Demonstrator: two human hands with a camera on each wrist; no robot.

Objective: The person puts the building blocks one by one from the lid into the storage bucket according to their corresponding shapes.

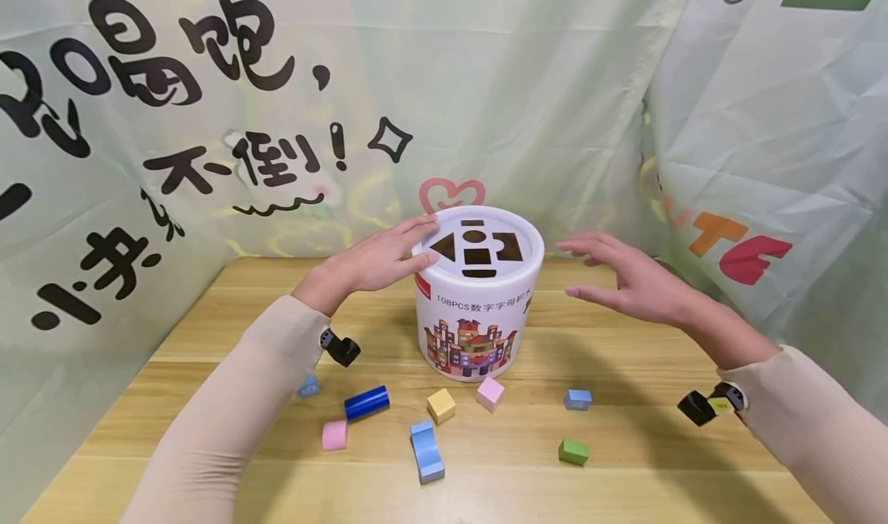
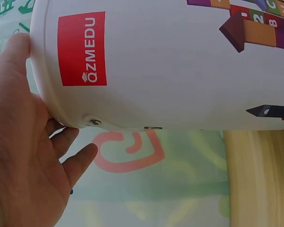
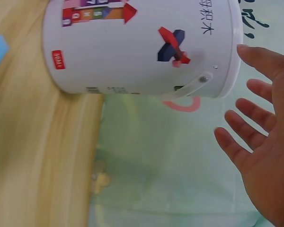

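A white toy-block bucket (image 1: 472, 339) stands upright on the wooden table, printed with a colourful block castle. Its white lid (image 1: 530, 250) has several shaped cutouts, among them a triangle, a circle and a square. My left hand (image 1: 378, 258) touches the lid's left rim, thumb and fingers spread along the edge. In the left wrist view the fingers of that hand (image 2: 33, 142) lie at the rim near the red label (image 2: 82, 48). To the right of the bucket, my right hand (image 1: 627, 277) hovers with fingers extended and holds nothing; the right wrist view shows its palm (image 3: 270, 175) facing the bucket.
In front of the bucket lie a dark blue cylinder (image 1: 367, 403), a yellow block (image 1: 441, 406), pink blocks (image 1: 490, 394), a light blue curved block (image 1: 427, 453), a green block (image 1: 573, 452) and small blue blocks (image 1: 578, 399). A printed curtain (image 1: 555, 108) hangs behind the table.
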